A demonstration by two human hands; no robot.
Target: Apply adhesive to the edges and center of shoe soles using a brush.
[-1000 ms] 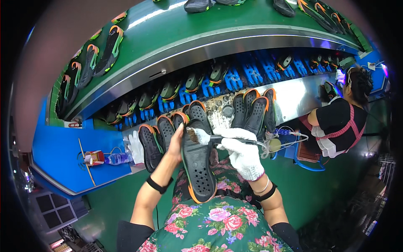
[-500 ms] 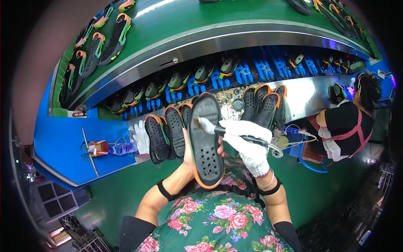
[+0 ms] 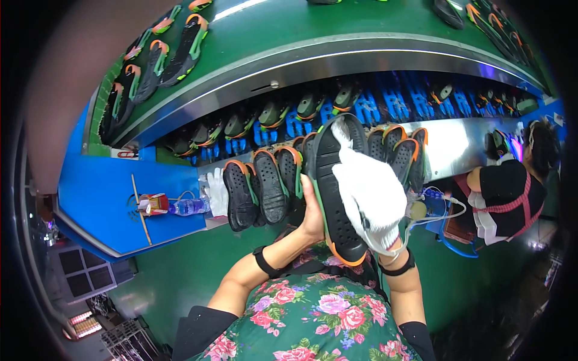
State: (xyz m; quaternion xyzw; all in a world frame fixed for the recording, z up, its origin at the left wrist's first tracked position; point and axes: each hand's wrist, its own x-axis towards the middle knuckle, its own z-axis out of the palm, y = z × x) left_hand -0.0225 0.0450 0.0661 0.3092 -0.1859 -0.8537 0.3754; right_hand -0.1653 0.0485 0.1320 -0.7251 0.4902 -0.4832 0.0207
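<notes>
My left hand (image 3: 312,210), bare, grips a black shoe sole (image 3: 348,237) from its left side, the thumb along the edge. Small holes dot the sole's lower half, and an orange and green rim runs round it. Over the sole's upper half lies my right hand (image 3: 373,189) in a white knitted glove, closed round a brush. Most of the brush's dark handle (image 3: 365,222) is covered by the glove. Its pale brush head (image 3: 341,131) touches the sole near the top end. A thin clear tube (image 3: 415,222) runs off to the right from the handle.
More black soles (image 3: 270,186) stand left of my hands, others (image 3: 404,157) to the right. Behind runs a rack of blue holders (image 3: 367,108) with shoe parts, under a green belt (image 3: 325,24). A bottle (image 3: 189,207) lies on the blue table (image 3: 96,204). Right, a co-worker (image 3: 506,186) sits.
The brush has moved up the sole to its top end, and the right hand now covers more of the sole and handle. The sole is tilted further. The whole view has shifted slightly.
</notes>
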